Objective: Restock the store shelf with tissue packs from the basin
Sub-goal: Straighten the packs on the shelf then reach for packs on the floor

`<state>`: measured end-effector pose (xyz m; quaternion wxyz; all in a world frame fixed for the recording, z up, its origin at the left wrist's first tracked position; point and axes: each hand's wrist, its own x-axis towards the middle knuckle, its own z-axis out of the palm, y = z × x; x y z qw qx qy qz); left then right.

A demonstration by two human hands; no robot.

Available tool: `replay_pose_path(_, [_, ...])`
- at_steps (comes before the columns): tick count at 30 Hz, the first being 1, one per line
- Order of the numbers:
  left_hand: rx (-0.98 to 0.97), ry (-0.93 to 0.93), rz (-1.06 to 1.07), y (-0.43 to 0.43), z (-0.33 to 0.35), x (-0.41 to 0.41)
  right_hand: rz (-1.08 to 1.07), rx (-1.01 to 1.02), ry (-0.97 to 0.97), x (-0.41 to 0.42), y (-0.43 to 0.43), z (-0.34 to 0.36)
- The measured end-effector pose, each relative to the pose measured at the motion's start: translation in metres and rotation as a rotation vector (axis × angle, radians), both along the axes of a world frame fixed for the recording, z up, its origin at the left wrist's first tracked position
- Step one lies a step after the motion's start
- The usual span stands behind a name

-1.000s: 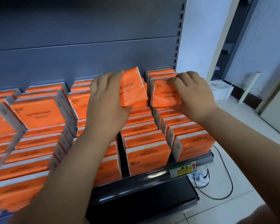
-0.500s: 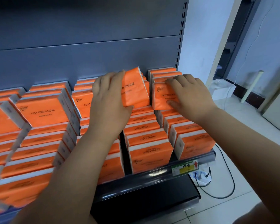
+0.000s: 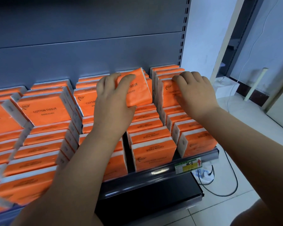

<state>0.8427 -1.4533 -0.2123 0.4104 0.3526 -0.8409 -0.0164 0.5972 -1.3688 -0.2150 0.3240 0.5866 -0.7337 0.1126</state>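
Observation:
Rows of orange cotton tissue packs fill the dark store shelf (image 3: 153, 174). My left hand (image 3: 112, 101) grips one tilted orange tissue pack (image 3: 140, 88) at the back of the middle row, fingers over its top edge and thumb under it. My right hand (image 3: 195, 93) rests on an upright tissue pack (image 3: 168, 92) in the rightmost row, fingers curled over its top edge. The basin is out of view.
A grey back panel (image 3: 88, 54) rises behind the packs. A yellow price tag (image 3: 188, 166) hangs on the shelf's front rail. To the right lie a white tiled floor, a black cable (image 3: 232, 186), a white box (image 3: 225, 87) and a doorway.
Both hands stay on the same packs. The right hand has slid slightly up along its pack's top edge; the view has shifted a little.

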Motion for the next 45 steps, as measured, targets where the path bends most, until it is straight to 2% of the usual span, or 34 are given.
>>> replay_pose_path(9, [0.016,-0.014,-0.024,-0.001,-0.005,-0.003,0.018,-0.068,-0.07,0.016,0.008,-0.002])
replay_pose_path(13, [-0.014,-0.001,-0.033,-0.001,-0.008,-0.003,0.146,-0.178,-0.025,0.034,0.008,-0.002])
replay_pose_path(15, [-0.025,0.002,-0.039,-0.001,-0.009,-0.004,0.243,-0.211,-0.199,0.054,0.008,0.0])
replay_pose_path(18, [-0.027,0.022,-0.087,0.003,-0.007,-0.006,0.34,-0.22,-0.734,0.083,0.007,0.009])
replay_pose_path(19, [-0.019,0.025,-0.127,0.005,-0.006,-0.007,0.326,-0.216,-0.833,0.086,0.006,0.009])
replay_pose_path(22, [0.127,0.11,-0.28,0.012,-0.002,-0.006,0.202,-0.163,-0.944,0.084,0.002,0.0])
replay_pose_path(25, [0.373,0.333,-0.398,0.015,-0.002,-0.005,0.116,-0.136,-1.038,0.077,-0.002,-0.009])
replay_pose_path(33, [0.537,0.641,-0.1,-0.01,-0.015,-0.005,0.134,-0.191,-0.99,0.085,-0.005,-0.008])
replay_pose_path(39, [0.583,0.562,-0.07,0.001,-0.012,-0.005,0.131,-0.175,-0.931,0.089,-0.009,-0.01])
replay_pose_path(45, [0.675,0.443,-0.085,0.014,-0.007,-0.002,0.182,-0.205,-0.985,0.096,-0.012,-0.012])
